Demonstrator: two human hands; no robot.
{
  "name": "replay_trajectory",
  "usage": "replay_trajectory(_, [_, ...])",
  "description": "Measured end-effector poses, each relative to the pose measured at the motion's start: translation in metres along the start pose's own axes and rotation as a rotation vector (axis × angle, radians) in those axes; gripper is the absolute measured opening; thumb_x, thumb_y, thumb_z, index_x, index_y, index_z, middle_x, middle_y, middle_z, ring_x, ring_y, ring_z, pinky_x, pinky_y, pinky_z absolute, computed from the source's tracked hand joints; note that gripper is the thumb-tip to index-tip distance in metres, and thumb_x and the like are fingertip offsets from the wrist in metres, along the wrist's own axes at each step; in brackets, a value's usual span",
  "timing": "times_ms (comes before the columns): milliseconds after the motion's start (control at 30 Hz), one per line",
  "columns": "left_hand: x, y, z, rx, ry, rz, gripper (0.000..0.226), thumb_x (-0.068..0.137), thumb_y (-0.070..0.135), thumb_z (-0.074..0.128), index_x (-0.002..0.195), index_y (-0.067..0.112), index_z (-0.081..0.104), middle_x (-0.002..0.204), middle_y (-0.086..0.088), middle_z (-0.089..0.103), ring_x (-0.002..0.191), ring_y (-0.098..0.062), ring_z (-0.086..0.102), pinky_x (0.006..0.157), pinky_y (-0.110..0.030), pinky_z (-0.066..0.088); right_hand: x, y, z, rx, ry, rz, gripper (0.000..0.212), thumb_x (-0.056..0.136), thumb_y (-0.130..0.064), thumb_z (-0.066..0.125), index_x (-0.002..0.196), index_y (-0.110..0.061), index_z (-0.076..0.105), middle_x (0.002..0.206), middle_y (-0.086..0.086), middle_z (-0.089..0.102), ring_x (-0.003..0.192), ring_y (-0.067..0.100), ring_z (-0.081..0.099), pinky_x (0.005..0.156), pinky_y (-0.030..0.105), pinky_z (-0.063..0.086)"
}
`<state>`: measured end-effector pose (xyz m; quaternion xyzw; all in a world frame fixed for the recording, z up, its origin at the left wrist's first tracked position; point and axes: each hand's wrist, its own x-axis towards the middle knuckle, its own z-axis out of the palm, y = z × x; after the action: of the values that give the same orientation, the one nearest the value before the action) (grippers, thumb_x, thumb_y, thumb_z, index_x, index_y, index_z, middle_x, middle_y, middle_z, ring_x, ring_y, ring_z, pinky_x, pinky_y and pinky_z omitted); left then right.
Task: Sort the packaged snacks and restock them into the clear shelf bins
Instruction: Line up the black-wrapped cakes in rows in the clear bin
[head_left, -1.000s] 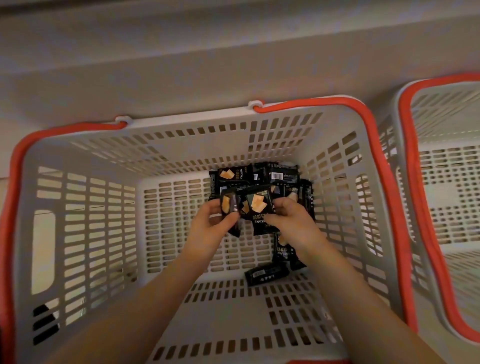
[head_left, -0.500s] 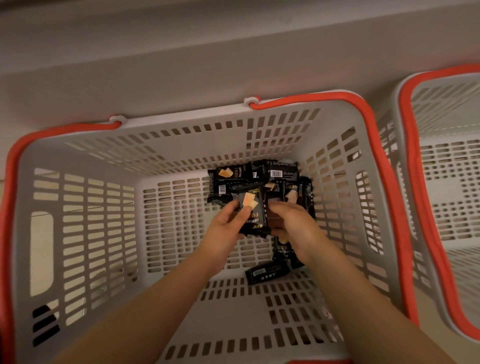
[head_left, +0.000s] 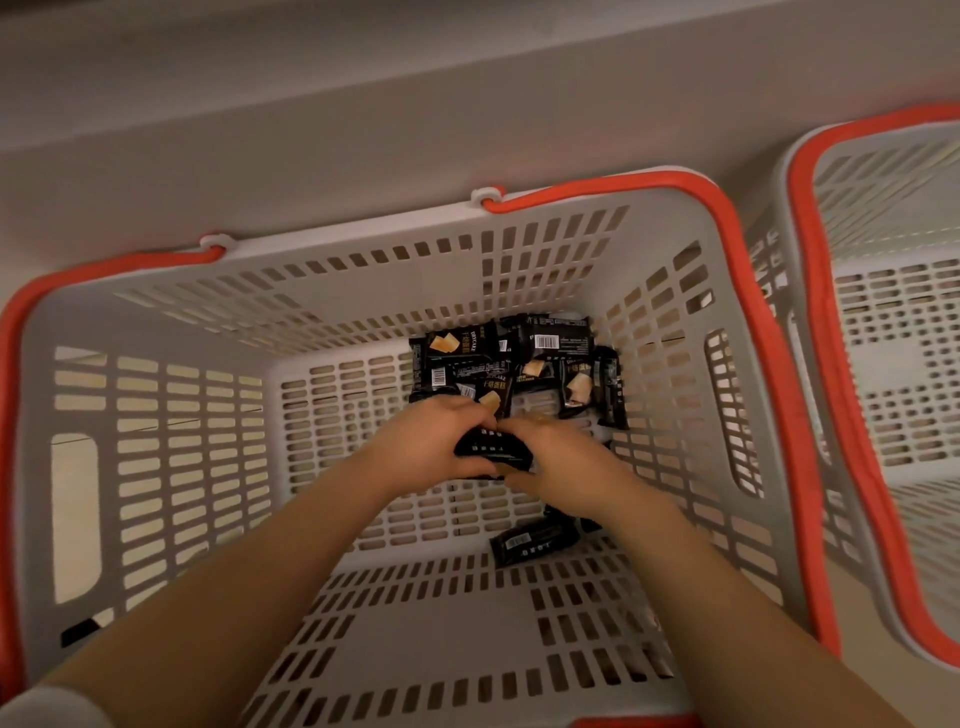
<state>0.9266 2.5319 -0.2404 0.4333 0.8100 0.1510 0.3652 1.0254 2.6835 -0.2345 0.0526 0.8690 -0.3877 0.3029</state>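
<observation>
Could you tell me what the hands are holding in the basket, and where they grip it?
Both hands, left and right, hold a small stack of black foil snack packets by its opposite ends.

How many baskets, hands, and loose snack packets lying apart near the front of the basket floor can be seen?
Baskets: 2, the grey basket and a second basket beside it
Hands: 2, left hand and right hand
Lone packet: 1
Total: 5

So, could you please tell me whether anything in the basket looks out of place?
One packet lies alone near the front, apart from the pile at the back of the basket. Nothing looks torn or spilled.
</observation>
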Motion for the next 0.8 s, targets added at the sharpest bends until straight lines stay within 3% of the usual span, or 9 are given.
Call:
replay_trajectory(100, [0.004,0.003,-0.001,-0.162,0.103,-0.01,0.038,0.079,0.036,0.07,0.111,0.018,0.06,0.103,0.004,0.065,0.089,-0.009,0.059,0.079,-0.023,0.048,0.002,-0.001,0.0,0.038,0.043,0.032,0.039,0.09,-0.029,0.058,0.125,-0.014,0.051,0.11,0.01,0.059,0.097,0.024,0.057,0.078,0.039,0.049])
replay_trajectory(200, [0.013,0.002,0.001,-0.261,0.239,-0.098,0.033,0.087,0.035,0.06,0.115,0.017,0.059,0.106,0.003,0.062,0.093,-0.008,0.056,0.075,-0.017,0.041,0.002,0.004,-0.002,0.222,0.102,0.115,0.036,0.089,-0.026,0.059,0.122,-0.014,0.052,0.11,0.007,0.062,0.095,0.017,0.058,0.075,0.031,0.049])
replay_trajectory(267, [0.022,-0.005,0.001,-0.258,0.356,-0.18,0.032,0.093,0.032,0.05,0.117,0.013,0.057,0.109,-0.001,0.057,0.1,-0.013,0.053,0.079,-0.016,0.034,0.001,0.01,-0.003,0.328,0.14,0.214,0.039,0.09,-0.026,0.059,0.125,-0.013,0.05,0.114,0.005,0.063,0.095,0.015,0.058,0.073,0.024,0.049])
replay_trajectory(333, [0.032,-0.015,0.0,-0.181,0.41,-0.249,0.035,0.096,0.027,0.047,0.123,0.007,0.054,0.118,-0.008,0.054,0.111,-0.02,0.049,0.087,-0.019,0.032,0.001,0.015,-0.003,0.419,0.181,0.311,0.043,0.091,-0.029,0.057,0.129,-0.012,0.044,0.113,0.004,0.062,0.086,0.012,0.056,0.057,0.008,0.044])
replay_trajectory(433, [0.044,-0.028,0.003,-0.038,0.384,-0.3,0.041,0.096,0.022,0.047,0.133,0.004,0.045,0.129,-0.013,0.051,0.119,-0.027,0.046,0.099,-0.031,0.034,0.003,0.018,-0.004,0.583,0.211,0.411,0.046,0.091,-0.026,0.057,0.131,-0.012,0.04,0.098,-0.005,0.055,0.07,0.002,0.05,0.044,0.007,0.036])
replay_trajectory(567, [0.054,-0.033,0.008,0.146,0.291,-0.332,0.05,0.095,0.032,0.047,0.138,0.007,0.039,0.139,-0.011,0.043,0.128,-0.029,0.036,0.107,-0.039,0.03,0.006,0.018,-0.002,0.699,0.206,0.463,0.043,0.088,-0.025,0.058,0.127,-0.016,0.041,0.084,-0.013,0.05,0.07,0.0,0.048,0.05,0.017,0.035])
replay_trajectory(700, [0.054,-0.035,0.008,0.259,0.174,-0.422,0.058,0.087,0.044,0.056,0.133,0.01,0.045,0.129,-0.012,0.046,0.123,-0.03,0.036,0.102,-0.037,0.031,0.006,0.015,-0.003,0.796,0.213,0.478,0.038,0.089,-0.028,0.056,0.123,-0.02,0.041,0.1,-0.005,0.056,0.083,0.011,0.055,0.062,0.025,0.042])
replay_trajectory(800, [0.046,-0.034,0.009,0.149,0.197,-0.449,0.06,0.081,0.045,0.064,0.129,0.012,0.048,0.122,-0.009,0.049,0.118,-0.027,0.039,0.097,-0.034,0.034,0.005,0.013,-0.005,0.915,0.263,0.479,0.029,0.089,-0.027,0.054,0.116,-0.026,0.041,0.11,-0.003,0.055,0.097,0.015,0.056,0.074,0.029,0.046])
